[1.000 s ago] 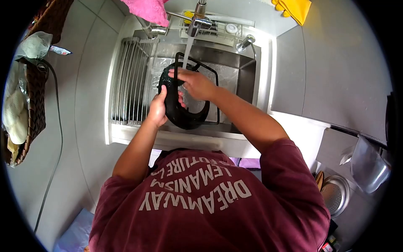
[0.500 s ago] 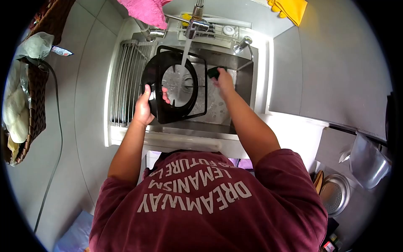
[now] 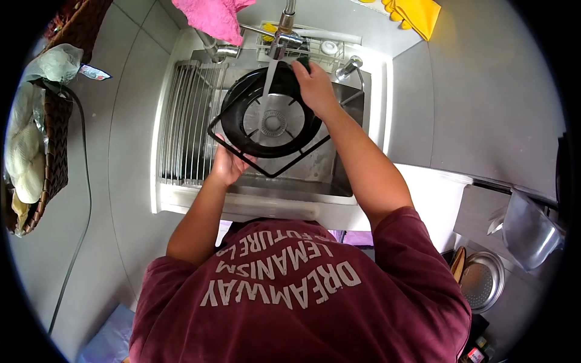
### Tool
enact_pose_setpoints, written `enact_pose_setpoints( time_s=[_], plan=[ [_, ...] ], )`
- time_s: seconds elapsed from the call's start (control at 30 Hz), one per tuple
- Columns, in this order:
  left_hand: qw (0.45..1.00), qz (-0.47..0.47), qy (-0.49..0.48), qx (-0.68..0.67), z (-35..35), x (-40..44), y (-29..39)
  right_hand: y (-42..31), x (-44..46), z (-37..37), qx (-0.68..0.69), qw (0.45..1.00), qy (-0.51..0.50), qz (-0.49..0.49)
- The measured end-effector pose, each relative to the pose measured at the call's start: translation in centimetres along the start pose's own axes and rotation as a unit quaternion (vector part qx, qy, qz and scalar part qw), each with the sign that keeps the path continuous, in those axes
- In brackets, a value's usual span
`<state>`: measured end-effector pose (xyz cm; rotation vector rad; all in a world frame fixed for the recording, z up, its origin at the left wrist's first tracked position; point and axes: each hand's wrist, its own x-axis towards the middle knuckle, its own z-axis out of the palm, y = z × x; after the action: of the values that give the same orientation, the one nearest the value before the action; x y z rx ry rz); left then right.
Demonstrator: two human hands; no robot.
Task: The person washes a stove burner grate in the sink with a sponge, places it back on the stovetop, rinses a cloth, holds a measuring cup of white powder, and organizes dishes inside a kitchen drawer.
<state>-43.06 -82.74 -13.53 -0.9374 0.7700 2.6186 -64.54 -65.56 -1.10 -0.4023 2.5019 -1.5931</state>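
A black round stove grate (image 3: 233,118) with a square bar frame is held tilted over the steel sink (image 3: 346,169). My left hand (image 3: 227,166) grips the near left of its frame, with some fingers hidden beneath it. In my right hand (image 3: 316,89) is a dark green scouring pad (image 3: 304,62), at the far right of the ring. How firmly the pad touches the ring I cannot tell. Water (image 3: 266,91) runs from the tap (image 3: 283,43) over the ring and down through its middle opening.
A drying rack of metal rods (image 3: 184,121) covers the sink's left side. Behind the tap stands a wire caddy (image 3: 330,45). A pink cloth (image 3: 215,18) hangs at the back left, and yellow gloves (image 3: 420,17) lie at the back right. A woven basket (image 3: 55,142) is far left.
The grate has turned and now lies flatter, with a frame corner towards me. My right hand has moved the pad from beside the frame up to the ring's far edge.
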Motion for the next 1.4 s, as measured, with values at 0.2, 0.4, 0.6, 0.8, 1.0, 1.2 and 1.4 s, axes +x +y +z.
enact_pose_setpoints(
  time_s=[0.2, 0.4, 0.6, 0.8, 1.0, 1.2, 1.4],
  plan=[
    [0.980, 0.122, 0.040, 0.153, 0.2, 1.8, 5.3, -1.5, 0.9, -0.4, -0.092, 0.980, -0.172, -0.046],
    [0.952, 0.087, 0.017, 0.293, 7.5, 2.2, 7.8, -1.4, 2.2, -0.4, -0.092, 0.954, -0.263, -0.114],
    [0.969, -0.015, -0.088, 0.229, 7.3, 1.7, 7.9, 0.5, 2.7, -0.9, -0.045, 0.965, -0.256, -0.040],
    [0.986, -0.053, -0.118, 0.104, 6.9, 0.6, 5.2, 3.0, 2.8, -0.5, -0.007, 0.974, -0.223, -0.050],
    [0.974, 0.057, 0.077, 0.205, 9.3, -0.2, 3.9, 1.1, 0.6, 0.0, 0.031, 0.991, -0.066, 0.111],
    [0.929, 0.118, 0.199, 0.290, 7.6, 0.3, 2.7, 5.7, -5.6, 2.7, -0.060, 0.967, 0.166, -0.184],
    [0.946, 0.106, 0.195, 0.235, 7.8, -0.6, 2.0, 4.2, -9.1, 7.0, 0.010, 0.989, 0.071, -0.130]
  ],
)
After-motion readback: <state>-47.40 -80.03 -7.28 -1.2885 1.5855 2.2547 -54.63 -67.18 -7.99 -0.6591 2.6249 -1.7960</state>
